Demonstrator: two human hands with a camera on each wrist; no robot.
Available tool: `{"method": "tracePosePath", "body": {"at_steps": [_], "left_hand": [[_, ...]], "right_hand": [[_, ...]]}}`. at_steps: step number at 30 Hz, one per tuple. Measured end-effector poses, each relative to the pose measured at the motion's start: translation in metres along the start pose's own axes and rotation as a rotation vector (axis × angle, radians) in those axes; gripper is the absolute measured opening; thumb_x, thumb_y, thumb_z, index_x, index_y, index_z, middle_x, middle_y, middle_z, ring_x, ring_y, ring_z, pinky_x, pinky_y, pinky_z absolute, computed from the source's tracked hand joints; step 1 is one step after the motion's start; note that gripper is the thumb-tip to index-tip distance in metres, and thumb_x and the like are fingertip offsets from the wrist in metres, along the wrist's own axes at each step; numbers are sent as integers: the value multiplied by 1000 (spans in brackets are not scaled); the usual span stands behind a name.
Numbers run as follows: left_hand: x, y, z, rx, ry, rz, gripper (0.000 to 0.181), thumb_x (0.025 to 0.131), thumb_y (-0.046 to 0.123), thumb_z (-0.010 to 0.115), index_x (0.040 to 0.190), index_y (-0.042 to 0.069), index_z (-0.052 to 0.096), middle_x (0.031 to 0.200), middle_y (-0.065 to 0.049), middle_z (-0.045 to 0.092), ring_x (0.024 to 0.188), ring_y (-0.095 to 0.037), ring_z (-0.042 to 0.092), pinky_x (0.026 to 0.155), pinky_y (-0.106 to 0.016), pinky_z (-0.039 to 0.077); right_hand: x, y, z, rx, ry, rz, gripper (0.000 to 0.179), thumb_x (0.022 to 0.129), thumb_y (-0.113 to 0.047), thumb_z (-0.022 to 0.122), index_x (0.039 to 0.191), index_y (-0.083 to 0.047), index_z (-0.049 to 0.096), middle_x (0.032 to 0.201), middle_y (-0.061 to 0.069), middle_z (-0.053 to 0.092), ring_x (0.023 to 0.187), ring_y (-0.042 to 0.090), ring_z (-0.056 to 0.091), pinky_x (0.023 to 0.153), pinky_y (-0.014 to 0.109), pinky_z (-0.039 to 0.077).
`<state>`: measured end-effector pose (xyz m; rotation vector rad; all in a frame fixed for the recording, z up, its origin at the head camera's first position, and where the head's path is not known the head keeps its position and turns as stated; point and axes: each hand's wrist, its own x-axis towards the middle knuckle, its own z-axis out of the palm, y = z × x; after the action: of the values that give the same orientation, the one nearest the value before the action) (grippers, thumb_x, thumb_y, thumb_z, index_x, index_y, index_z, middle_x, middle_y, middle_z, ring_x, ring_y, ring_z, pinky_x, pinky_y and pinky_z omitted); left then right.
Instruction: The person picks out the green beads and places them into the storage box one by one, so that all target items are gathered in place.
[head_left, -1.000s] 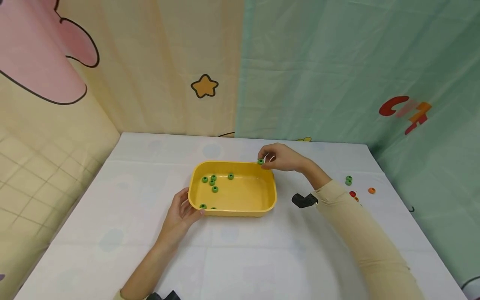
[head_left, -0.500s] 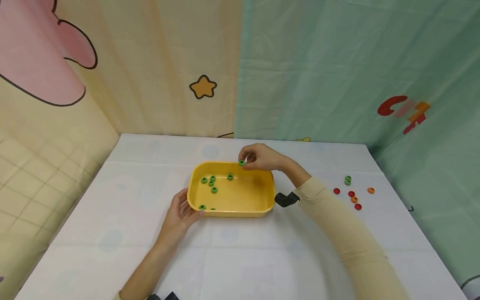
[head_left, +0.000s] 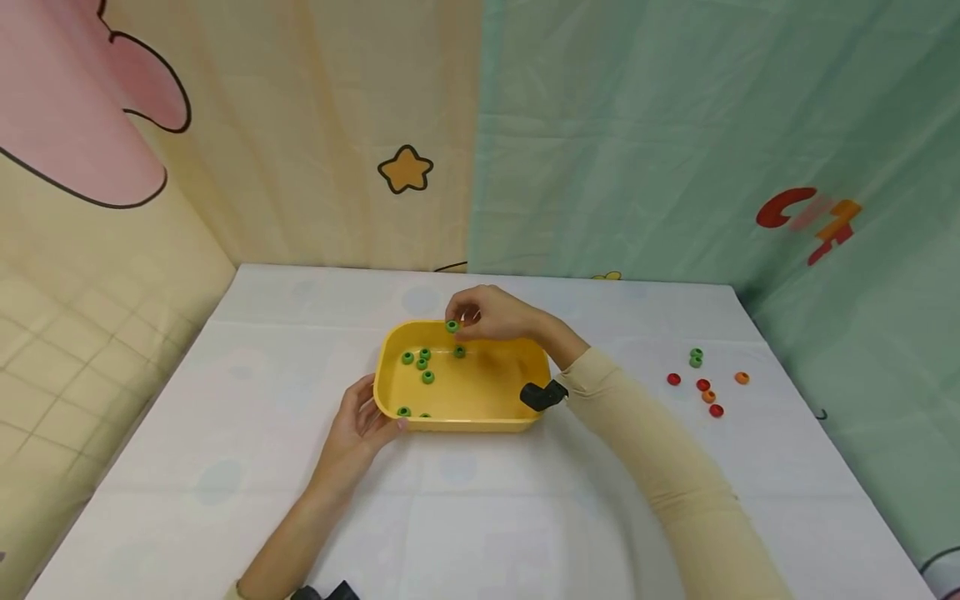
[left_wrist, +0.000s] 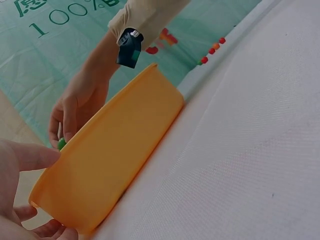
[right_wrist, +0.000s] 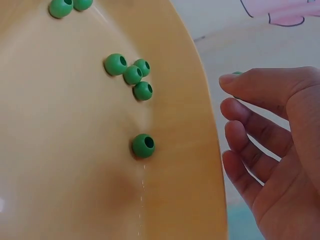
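Note:
A yellow rectangular tray (head_left: 480, 423) stands mid-table in the head view, with several green beads (right_wrist: 143, 145) lying inside, mostly toward its left end. My left hand (head_left: 360, 429) holds the tray's front left corner, thumb on the rim and fingers against the outer wall. Over the back rim, my right hand (head_left: 495, 313) pinches one green bead (head_left: 452, 327) between thumb and fingertips. In the right wrist view the thumb hides nearly all of that bead. The left wrist view shows the held bead (left_wrist: 62, 143) just past the tray's rim.
To the right of the tray lie loose beads: green (head_left: 696, 357), red (head_left: 673, 379) and orange (head_left: 742, 377). A white cloth covers the table (head_left: 480, 533). Patterned curtains (head_left: 600, 142) hang behind it and at both sides.
My right hand has moved left along the tray's back rim, carrying the green bead. The red beads on the right have come out from behind the sleeve. My left hand has stayed put.

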<state>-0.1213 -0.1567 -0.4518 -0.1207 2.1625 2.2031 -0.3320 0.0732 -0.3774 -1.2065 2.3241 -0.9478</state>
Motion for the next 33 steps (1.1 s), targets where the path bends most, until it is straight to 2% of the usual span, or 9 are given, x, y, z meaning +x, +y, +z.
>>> {"method": "tracePosePath", "body": {"at_steps": [7,16,25,33], "left_hand": [[1,1,1,-1,-4,-4,83,94,4,75,159,8,24,162,-11,27,151,-27,29,116,-27,33],[1,1,1,7,0,-9,83,94,3,74,159,9,24,163,-11,27,151,-28,29,114,-26,35],[1,2,1,1,2,-8,83,93,2,74,159,8,24,162,-11,28,150,-27,30,114,-26,35],[1,1,1,6,9,-17,83,93,2,74,159,8,24,162,-11,28,150,-27,30,113,-24,36]], "right_hand": [[6,-4,-1,-12,-13,-26,22,93,-9,75,112,1,71,105,8,70,95,20,63,92,28,54],[4,-3,-4,-22,-15,-9,21,93,-9,76,111,2,71,101,3,69,93,20,63,92,29,54],[-9,4,-11,-71,-4,17,21,93,-9,77,110,0,71,102,3,69,94,20,63,92,31,54],[-21,10,-18,-52,12,58,20,93,-7,76,111,0,71,104,7,70,94,21,64,93,34,55]]}}
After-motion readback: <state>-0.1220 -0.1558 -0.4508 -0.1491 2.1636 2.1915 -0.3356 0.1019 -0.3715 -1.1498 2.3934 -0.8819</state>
